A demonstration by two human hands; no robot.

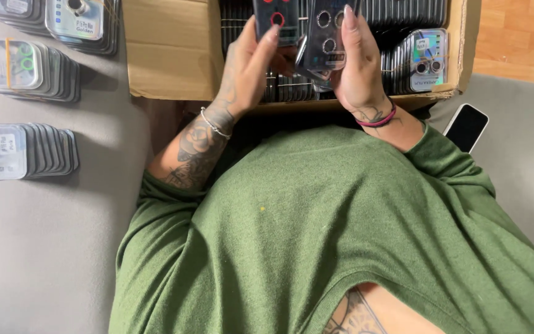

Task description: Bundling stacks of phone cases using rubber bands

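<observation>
The left hand (250,68) is clamped on a small clear package with red rings (277,21), and the right hand (355,65) grips a few similar packages (327,37), both above the open cardboard box (171,49) full of such packages

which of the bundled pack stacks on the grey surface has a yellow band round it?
The middle stack of the three at left: a yellow rubber band crosses its front pack; the stack below it shows none.

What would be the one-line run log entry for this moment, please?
left hand: holds dark packet | right hand: holds clear packets | below: cardboard box of packets | stacks at left | phone at right
</observation>
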